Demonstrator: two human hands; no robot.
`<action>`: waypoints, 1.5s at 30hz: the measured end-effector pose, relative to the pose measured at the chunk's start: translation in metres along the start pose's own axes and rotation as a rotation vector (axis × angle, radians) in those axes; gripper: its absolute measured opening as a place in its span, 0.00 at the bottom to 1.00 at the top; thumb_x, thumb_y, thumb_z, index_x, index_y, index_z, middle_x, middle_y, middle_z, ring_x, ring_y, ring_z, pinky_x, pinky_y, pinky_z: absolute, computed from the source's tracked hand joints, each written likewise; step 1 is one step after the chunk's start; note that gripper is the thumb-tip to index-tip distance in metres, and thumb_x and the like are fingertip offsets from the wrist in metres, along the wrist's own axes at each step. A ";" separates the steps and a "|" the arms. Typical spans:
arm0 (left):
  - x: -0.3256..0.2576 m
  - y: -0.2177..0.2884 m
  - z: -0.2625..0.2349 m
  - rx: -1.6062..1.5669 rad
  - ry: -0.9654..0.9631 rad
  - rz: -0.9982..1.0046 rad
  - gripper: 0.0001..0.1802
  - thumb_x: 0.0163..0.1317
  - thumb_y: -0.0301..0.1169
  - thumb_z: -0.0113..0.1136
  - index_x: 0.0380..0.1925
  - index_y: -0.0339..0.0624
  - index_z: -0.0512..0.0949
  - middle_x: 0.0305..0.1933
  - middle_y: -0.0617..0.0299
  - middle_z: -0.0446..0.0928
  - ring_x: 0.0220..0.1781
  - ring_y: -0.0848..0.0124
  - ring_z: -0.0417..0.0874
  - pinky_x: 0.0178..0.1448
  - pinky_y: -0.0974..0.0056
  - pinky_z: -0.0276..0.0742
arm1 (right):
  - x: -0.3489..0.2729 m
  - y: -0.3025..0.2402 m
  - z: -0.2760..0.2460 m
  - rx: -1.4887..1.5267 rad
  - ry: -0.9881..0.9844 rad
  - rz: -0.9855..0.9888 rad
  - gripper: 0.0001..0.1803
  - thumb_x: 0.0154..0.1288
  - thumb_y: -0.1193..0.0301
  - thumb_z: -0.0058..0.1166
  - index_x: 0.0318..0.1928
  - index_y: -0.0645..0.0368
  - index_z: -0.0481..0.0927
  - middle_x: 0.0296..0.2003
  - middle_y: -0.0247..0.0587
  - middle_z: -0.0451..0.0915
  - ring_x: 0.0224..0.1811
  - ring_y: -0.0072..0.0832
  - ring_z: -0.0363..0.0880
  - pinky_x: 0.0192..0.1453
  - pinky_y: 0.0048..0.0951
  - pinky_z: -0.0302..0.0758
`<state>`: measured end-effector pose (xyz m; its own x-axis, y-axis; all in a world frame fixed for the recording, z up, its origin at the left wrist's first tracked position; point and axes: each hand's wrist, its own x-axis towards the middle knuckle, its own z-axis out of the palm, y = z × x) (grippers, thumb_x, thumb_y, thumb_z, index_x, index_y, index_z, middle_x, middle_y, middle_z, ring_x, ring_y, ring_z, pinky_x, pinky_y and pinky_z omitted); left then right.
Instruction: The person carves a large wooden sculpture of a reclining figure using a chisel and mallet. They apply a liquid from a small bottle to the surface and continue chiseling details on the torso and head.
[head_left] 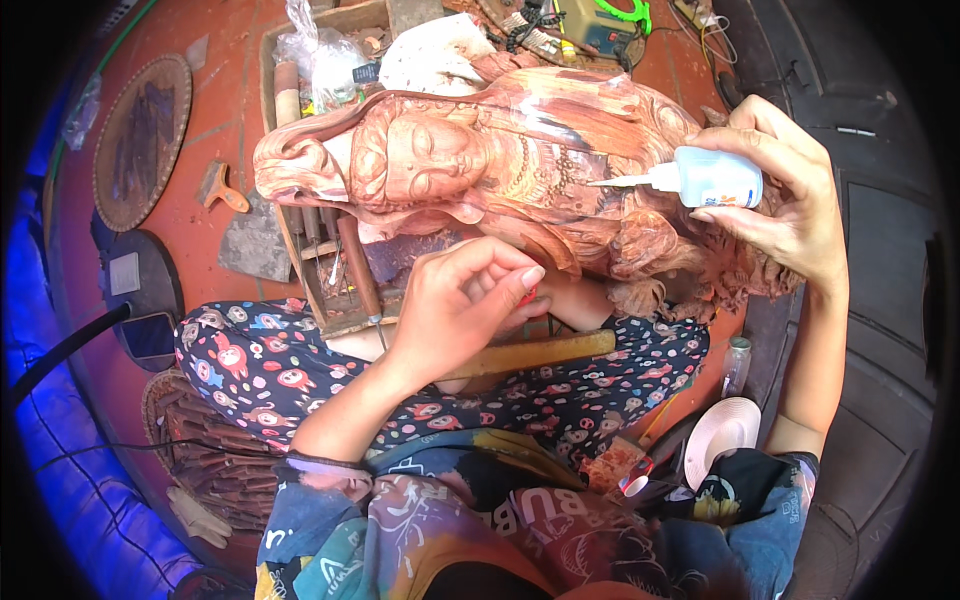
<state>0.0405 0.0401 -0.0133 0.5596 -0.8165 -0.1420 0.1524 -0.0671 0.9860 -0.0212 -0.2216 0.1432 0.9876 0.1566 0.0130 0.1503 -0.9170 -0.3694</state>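
A carved reddish wooden statue (560,220) lies on its back across a wooden tray, its head toward the left. Held sideways above its chest is a small translucent glue bottle (722,180), gripped by my right hand (795,175) between thumb and fingers. The bottle's thin tapered nozzle (625,181) points left, close to the carved bead necklace; whether it touches cannot be told. Below the statue's chest, my left hand (465,305) is closed, thumb against fingers, around a small red piece that looks like a cap. Most of that piece is hidden.
The wooden tray (310,280) holds chisels and a plastic bag (325,60). A brush (222,187) and a round basket (143,140) lie on the tiled floor at left. A wooden stick (540,352) crosses my lap. At right are a pale round dish (722,440) and a glass jar (736,365).
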 end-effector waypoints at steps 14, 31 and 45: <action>-0.001 -0.012 0.005 -0.022 0.053 0.029 0.03 0.61 0.25 0.64 0.31 0.36 0.81 0.22 0.67 0.79 0.23 0.87 0.73 0.28 0.75 0.74 | 0.001 -0.007 0.001 -0.019 -0.001 0.013 0.24 0.39 0.70 0.68 0.41 0.66 0.81 0.29 0.41 0.74 0.32 0.31 0.73 0.37 0.28 0.69; -0.004 -0.010 0.008 0.026 0.024 0.058 0.04 0.62 0.27 0.63 0.31 0.37 0.81 0.24 0.66 0.80 0.25 0.84 0.76 0.30 0.74 0.72 | 0.003 0.000 -0.003 0.028 -0.033 -0.020 0.25 0.40 0.65 0.67 0.40 0.69 0.81 0.28 0.40 0.73 0.30 0.30 0.71 0.35 0.27 0.65; -0.036 0.017 0.016 -0.108 -0.201 0.087 0.21 0.60 0.42 0.65 0.45 0.37 0.76 0.35 0.54 0.79 0.35 0.69 0.82 0.39 0.64 0.78 | -0.119 -0.071 0.050 0.837 0.477 0.285 0.42 0.49 0.43 0.65 0.49 0.69 0.73 0.42 0.50 0.74 0.44 0.32 0.78 0.44 0.25 0.78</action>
<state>0.0100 0.0596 0.0104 0.4026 -0.9150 -0.0266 0.2031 0.0610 0.9772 -0.1515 -0.1567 0.1213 0.9245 -0.3599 0.1258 0.0060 -0.3160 -0.9487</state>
